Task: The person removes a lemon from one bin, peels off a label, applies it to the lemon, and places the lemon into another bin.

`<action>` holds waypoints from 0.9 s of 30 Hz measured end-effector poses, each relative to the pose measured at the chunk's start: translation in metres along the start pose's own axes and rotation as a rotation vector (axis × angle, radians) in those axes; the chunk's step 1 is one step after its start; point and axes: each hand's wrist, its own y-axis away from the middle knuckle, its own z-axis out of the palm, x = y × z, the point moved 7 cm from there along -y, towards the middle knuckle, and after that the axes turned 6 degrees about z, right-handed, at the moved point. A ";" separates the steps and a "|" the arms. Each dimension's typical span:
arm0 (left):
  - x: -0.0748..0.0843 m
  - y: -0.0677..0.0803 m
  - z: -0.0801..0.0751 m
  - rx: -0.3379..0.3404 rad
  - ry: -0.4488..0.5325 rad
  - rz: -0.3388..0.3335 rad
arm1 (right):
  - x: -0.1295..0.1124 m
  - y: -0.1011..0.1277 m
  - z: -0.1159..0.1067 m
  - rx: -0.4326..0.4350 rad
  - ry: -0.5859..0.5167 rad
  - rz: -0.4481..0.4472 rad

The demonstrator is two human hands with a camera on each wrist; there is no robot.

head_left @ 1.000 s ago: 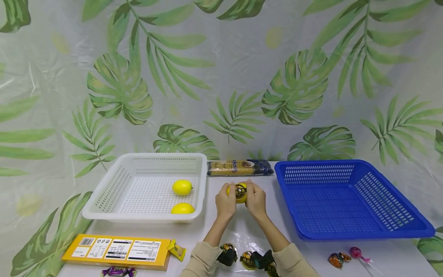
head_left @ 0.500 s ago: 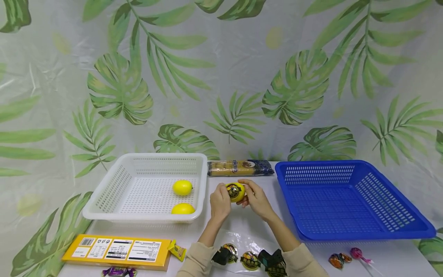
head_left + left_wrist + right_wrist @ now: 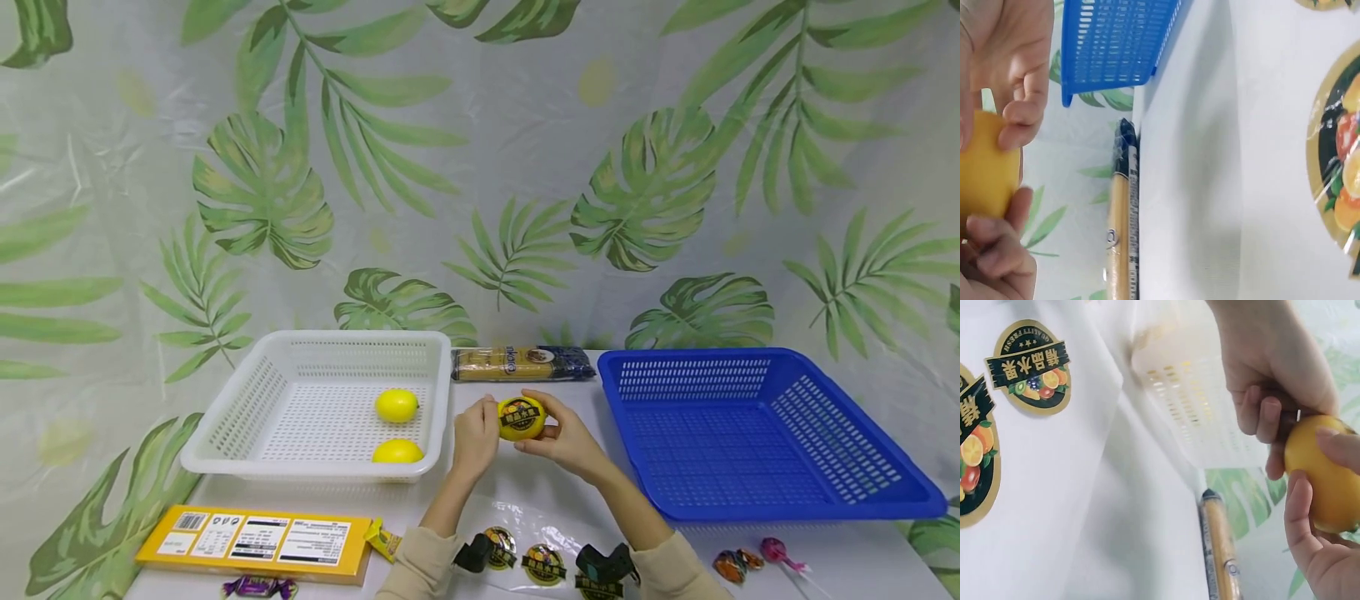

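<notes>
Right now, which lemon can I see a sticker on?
The lemon between the left hand and right hand: it shows a black-and-gold sticker. The two lemons in the white basket show none.

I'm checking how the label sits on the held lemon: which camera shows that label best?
The head view: there the label faces the camera, its print visible. The left wrist view shows only plain yellow lemon, cut off by the frame; the right wrist view shows more of the lemon, but no label on it.
</notes>
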 end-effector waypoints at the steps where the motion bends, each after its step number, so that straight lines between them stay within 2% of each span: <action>1: 0.007 0.001 -0.001 -0.021 0.039 -0.005 | -0.001 0.001 -0.001 0.005 0.009 0.003; 4: 0.012 0.003 0.004 -0.065 0.141 -0.007 | -0.008 0.007 -0.007 0.002 0.037 0.005; 7: 0.016 0.005 0.008 -0.078 0.230 -0.011 | -0.017 0.013 -0.016 -0.007 0.058 0.006; 10: 0.015 0.006 0.017 -0.094 0.264 0.001 | -0.028 0.020 -0.029 0.000 0.086 0.020; 16: 0.019 0.011 0.041 -0.182 0.314 -0.009 | -0.045 0.032 -0.064 0.012 0.116 0.042; 19: 0.024 0.012 0.054 -0.225 0.324 0.007 | -0.050 0.035 -0.084 0.014 0.125 0.057; 22: 0.029 0.013 0.069 -0.284 0.288 0.038 | -0.050 0.034 -0.106 0.025 0.145 0.069; 27: 0.039 0.022 0.096 -0.441 0.219 0.068 | -0.038 0.025 -0.145 0.058 0.199 0.099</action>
